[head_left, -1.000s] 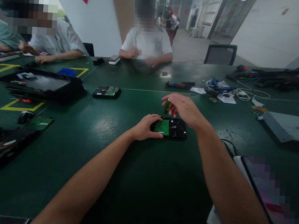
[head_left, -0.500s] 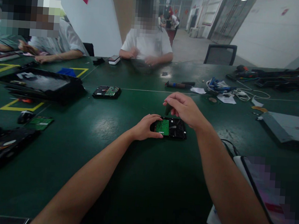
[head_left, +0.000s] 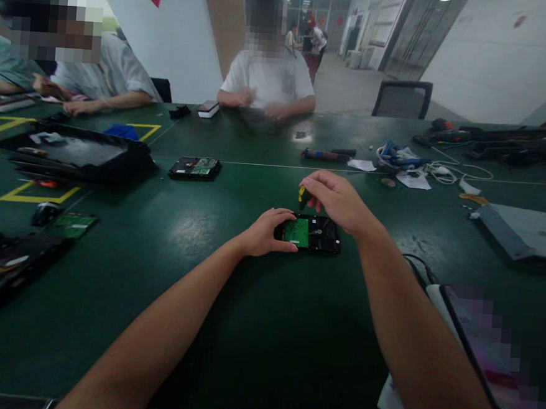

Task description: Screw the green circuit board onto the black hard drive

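A black hard drive (head_left: 326, 235) with a green circuit board (head_left: 297, 232) lies flat on the dark green table. My left hand (head_left: 271, 232) grips its left end, thumb on the near edge and fingers on the far edge. Above the drive's far side, my right hand (head_left: 332, 196) is closed round a screwdriver with a black and yellow handle (head_left: 303, 197). The handle points down toward the board; its thin shaft and tip are too faint to make out.
A second hard drive (head_left: 195, 168) lies farther left, near a black tray (head_left: 75, 153). Opened black parts (head_left: 11, 267) sit at the left edge. On the right are a metal box (head_left: 523, 233), cables (head_left: 402, 156) and a phone (head_left: 478, 350) beside my forearm. Co-workers sit opposite.
The screwdriver handle has turned in my right fingers, so its yellow side now shows. My right hand has shifted only slightly; my left hand and the drive have stayed put.
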Motion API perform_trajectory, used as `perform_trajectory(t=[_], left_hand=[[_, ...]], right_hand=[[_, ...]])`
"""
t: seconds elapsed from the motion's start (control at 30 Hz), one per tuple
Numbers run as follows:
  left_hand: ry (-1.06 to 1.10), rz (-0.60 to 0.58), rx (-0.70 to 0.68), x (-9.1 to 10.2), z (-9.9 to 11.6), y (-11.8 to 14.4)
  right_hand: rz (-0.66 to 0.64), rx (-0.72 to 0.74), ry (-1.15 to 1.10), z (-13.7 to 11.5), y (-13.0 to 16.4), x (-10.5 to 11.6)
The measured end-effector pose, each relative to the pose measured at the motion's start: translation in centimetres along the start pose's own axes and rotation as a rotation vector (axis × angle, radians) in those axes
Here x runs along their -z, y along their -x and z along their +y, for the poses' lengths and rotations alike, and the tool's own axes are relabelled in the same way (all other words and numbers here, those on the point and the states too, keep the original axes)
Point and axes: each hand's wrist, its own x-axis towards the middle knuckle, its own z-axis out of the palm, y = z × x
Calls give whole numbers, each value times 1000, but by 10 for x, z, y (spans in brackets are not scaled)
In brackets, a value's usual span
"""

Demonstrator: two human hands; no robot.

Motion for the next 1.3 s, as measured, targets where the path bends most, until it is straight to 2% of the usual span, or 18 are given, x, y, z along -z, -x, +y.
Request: perform_trajectory(t=[0.5,0.67,0.8,0.97,1.17,1.3], left_hand=[[-6,2,-7,-1,-4,-1],[3,-2,-2,0,-1,-1],[3,-2,2,0,0,0],[0,2,-13,0,0,-1],[2,-1,-14,-1,-3,-1],[-2,-1,-7,0,-1,0]], right_hand=[[-74,-23,-107,-1,-1,0],[-31,2,1,-1,-1,2],[22,-22,5,0,0,1],[-22,7,-41,-1,1,-1],[-74,-29,-137,-3,0,-1],[-40,28,-44,-2,1,0]])
